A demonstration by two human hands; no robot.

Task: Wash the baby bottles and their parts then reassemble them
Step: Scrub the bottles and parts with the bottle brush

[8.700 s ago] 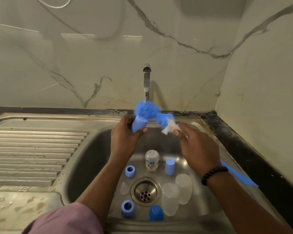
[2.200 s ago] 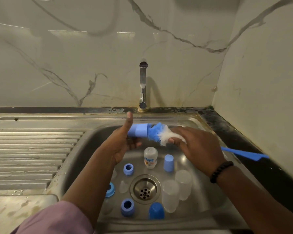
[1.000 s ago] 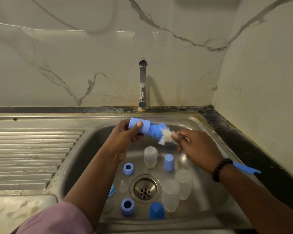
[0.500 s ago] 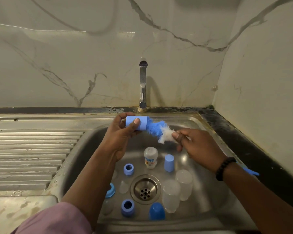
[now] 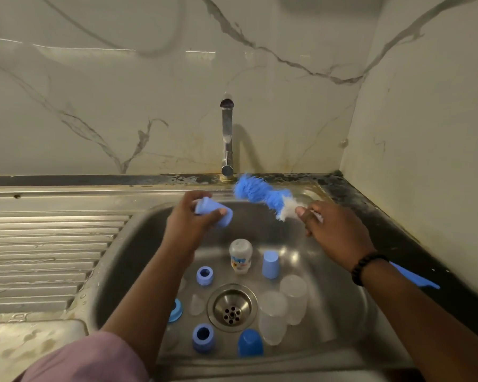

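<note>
My left hand [image 5: 189,224] grips a light blue bottle cap [image 5: 214,213] over the back of the steel sink [image 5: 138,224]. My right hand [image 5: 334,230] holds a blue and white bottle brush [image 5: 262,194] just below its bristles; the brush head is free of the cap and points toward the tap. Its blue handle [image 5: 414,279] sticks out behind my wrist. In the basin lie a small printed bottle [image 5: 240,256], another light blue cap [image 5: 270,264], two blue rings [image 5: 204,275] [image 5: 203,337], a darker blue cap [image 5: 250,343], two clear bottles [image 5: 294,297] [image 5: 272,317] and a clear teat [image 5: 196,304].
The tap [image 5: 226,139] stands at the back centre with no water running. A ribbed draining board [image 5: 47,257] lies to the left. The drain [image 5: 231,307] sits mid-basin. A marble wall closes the right side beyond a dark counter strip [image 5: 398,230].
The brush head was inside the cap; now it is pulled out and held up to the right, and the cap has dropped slightly to the left.
</note>
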